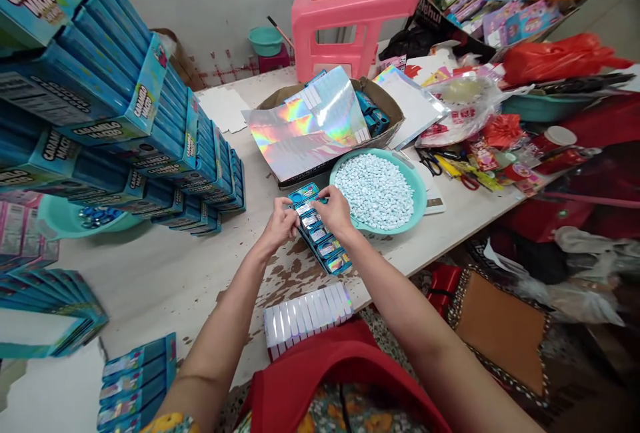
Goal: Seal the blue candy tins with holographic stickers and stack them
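Note:
A long blue display box (316, 251) lies on the table in front of me, with a row of small printed packets showing in its open top. My left hand (281, 221) is closed at its upper left edge, thumb and forefinger pinching the side. Over the upper right part of the box, my right hand (334, 211) has its fingers bent and pressed together above the packets; what lies between its fingertips is hidden. Just right of that hand, a turquoise bowl (421, 201) holds a heap of small pale blue candies (377, 189).
Tall stacks of blue candy boxes (165, 133) rise at the left. Behind the bowl stands a carton (393, 109) with a shiny holographic sheet (310, 126) over it. White shiny boxes (307, 316) line the near edge. A pink stool (350, 13) and scissors (430, 163) lie beyond.

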Available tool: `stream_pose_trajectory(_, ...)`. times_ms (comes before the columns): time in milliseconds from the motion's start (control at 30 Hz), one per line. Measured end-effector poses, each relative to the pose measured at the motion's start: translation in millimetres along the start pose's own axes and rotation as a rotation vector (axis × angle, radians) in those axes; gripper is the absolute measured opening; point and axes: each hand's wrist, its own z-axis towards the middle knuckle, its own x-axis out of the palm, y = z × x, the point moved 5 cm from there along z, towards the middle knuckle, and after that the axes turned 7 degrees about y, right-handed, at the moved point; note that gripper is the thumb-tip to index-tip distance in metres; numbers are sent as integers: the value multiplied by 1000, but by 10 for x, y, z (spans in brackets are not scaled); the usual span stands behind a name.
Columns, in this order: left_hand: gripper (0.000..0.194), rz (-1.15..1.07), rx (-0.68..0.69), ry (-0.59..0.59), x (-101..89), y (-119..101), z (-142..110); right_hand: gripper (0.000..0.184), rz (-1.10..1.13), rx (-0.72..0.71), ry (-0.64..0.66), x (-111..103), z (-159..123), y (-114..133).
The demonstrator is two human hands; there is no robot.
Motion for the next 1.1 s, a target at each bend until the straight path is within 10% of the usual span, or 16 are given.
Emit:
stream_pose_trajectory(300,55,450,-112,-235,42,431,-165,10,77,-26,21,-114,82,-33)
stream_pose_trajectory(433,35,615,-215,-1,-112,841,-637,21,140,-295,-159,-451,-631,99)
stream_pose_trajectory(567,32,583,-518,291,-143,1440,-1387,24,200,-541,-58,-387,-1657,-99)
stream_pose_trajectory(667,33,570,-614,354,-86,1663,-1750,25,182,-369,22,-73,-2083,-701)
stream_pose_trajectory(867,35,272,-562,425,40,1479,-1812,54,410,359,240,496,-2214,-1977)
stream_pose_trajectory(1100,28,702,-322,582,588,907,-1535,28,646,205,537,427,-2192,-1503)
